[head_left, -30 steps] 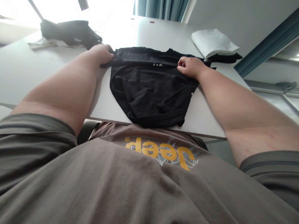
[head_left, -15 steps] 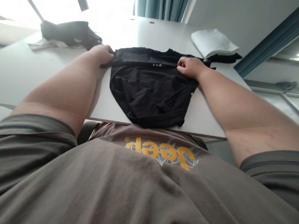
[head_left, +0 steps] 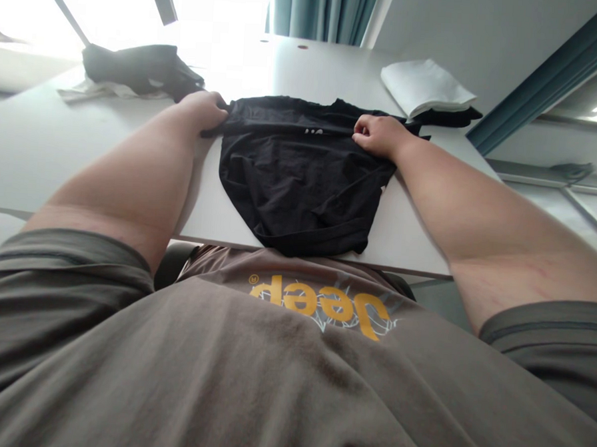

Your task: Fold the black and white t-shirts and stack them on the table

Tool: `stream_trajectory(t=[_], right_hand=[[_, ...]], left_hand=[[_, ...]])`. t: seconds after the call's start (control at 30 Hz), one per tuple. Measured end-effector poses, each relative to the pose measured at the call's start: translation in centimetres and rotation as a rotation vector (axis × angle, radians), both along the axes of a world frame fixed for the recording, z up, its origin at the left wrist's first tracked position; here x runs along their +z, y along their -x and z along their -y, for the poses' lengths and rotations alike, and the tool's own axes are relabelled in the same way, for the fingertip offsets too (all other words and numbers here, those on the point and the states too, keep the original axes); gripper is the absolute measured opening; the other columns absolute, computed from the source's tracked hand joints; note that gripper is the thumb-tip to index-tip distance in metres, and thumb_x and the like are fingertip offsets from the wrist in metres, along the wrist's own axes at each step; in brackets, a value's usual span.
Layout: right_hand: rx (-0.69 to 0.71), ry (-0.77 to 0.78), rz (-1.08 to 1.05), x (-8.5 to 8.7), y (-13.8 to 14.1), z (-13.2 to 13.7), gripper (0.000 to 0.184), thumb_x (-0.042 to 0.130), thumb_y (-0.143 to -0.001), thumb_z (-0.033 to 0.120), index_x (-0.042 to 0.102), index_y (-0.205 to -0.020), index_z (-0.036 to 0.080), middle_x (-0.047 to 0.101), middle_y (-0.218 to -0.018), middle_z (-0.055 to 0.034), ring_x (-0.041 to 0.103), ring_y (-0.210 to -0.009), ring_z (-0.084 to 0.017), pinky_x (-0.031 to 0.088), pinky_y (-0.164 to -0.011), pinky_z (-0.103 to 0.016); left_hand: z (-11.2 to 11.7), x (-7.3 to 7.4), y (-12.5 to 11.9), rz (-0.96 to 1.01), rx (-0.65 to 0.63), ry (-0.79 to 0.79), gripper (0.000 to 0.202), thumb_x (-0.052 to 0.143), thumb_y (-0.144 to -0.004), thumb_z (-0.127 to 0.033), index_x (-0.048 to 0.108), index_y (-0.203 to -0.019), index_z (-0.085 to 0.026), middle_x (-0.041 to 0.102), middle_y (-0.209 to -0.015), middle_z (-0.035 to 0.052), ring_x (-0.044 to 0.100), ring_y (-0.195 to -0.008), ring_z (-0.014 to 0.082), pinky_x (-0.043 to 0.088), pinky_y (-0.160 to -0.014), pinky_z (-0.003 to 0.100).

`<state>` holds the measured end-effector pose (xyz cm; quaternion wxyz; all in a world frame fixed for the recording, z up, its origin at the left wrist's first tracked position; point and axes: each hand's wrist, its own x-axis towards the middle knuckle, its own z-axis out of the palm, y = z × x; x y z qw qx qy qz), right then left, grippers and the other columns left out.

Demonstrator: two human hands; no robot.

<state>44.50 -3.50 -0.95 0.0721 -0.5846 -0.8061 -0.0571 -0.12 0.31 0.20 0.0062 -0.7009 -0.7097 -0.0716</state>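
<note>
A black T-shirt (head_left: 301, 177) lies spread on the white table, its hem by the near edge and a small white print across its chest. At its upper left, my left hand (head_left: 208, 109) is closed on the sleeve; the fingertips are partly hidden. My right hand (head_left: 378, 134) rests on the upper right of the shirt, with its fingers curled and pinching the black cloth. Wrinkles run across the lower half of the shirt.
At the back left is a heap of dark clothing (head_left: 136, 68) with pale cloth under it. A folded white garment (head_left: 428, 87) lies at the back right on top of black cloth. The white table (head_left: 418, 223) ends close to my body. Teal curtains (head_left: 322, 11) hang behind.
</note>
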Motion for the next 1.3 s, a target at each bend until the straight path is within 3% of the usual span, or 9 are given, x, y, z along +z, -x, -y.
stream_trajectory(t=[0.23, 0.4, 0.73, 0.9, 1.3], right_hand=[[-0.003, 0.005, 0.006, 0.16, 0.19, 0.34, 0.034, 0.057, -0.101, 0.031, 0.072, -0.125, 0.014, 0.075, -0.12, -0.015, 0.067, -0.103, -0.028, 0.047, -0.091, -0.037], [0.002, 0.005, -0.004, 0.21, 0.26, 0.5, 0.033, 0.058, -0.102, 0.03, 0.072, -0.125, 0.012, 0.075, -0.119, -0.0159, 0.066, -0.102, -0.027, 0.046, -0.09, -0.036], [-0.004, 0.025, -0.025, -0.07, -0.08, 0.13, 0.033, 0.057, -0.103, 0.032, 0.07, -0.129, 0.017, 0.074, -0.124, -0.0127, 0.065, -0.107, -0.028, 0.046, -0.096, -0.039], [-0.007, 0.028, -0.018, 0.28, 0.26, 0.61, 0.032, 0.057, -0.103, 0.03, 0.07, -0.126, 0.012, 0.074, -0.123, -0.0163, 0.066, -0.105, -0.028, 0.045, -0.094, -0.038], [0.001, 0.0, -0.002, 0.05, 0.01, 0.19, 0.031, 0.058, -0.101, 0.03, 0.072, -0.123, 0.014, 0.075, -0.117, -0.0145, 0.067, -0.102, -0.028, 0.046, -0.088, -0.036]], left_hand=[[-0.35, -0.28, 0.29, -0.027, -0.003, -0.013, 0.058, 0.068, -0.094, -0.045, 0.068, -0.148, -0.023, 0.067, -0.141, 0.0068, 0.062, -0.12, 0.0325, 0.052, -0.104, 0.047], [-0.39, -0.28, 0.26, -0.066, -0.018, -0.013, 0.055, 0.064, -0.098, -0.043, 0.068, -0.146, -0.015, 0.067, -0.142, 0.0116, 0.063, -0.12, 0.033, 0.053, -0.104, 0.046], [-0.14, -0.28, 0.1, -0.054, -0.014, -0.016, 0.058, 0.065, -0.096, -0.042, 0.068, -0.147, -0.016, 0.068, -0.14, 0.0117, 0.062, -0.121, 0.0348, 0.053, -0.103, 0.047], [-0.2, -0.27, 0.15, -0.021, -0.004, -0.01, 0.057, 0.066, -0.094, -0.045, 0.07, -0.145, -0.02, 0.069, -0.139, 0.0097, 0.062, -0.118, 0.0348, 0.053, -0.101, 0.048], [-0.37, -0.27, 0.15, -0.03, -0.017, -0.015, 0.055, 0.068, -0.096, -0.04, 0.069, -0.146, -0.017, 0.068, -0.141, 0.0103, 0.063, -0.119, 0.0327, 0.052, -0.104, 0.047]])
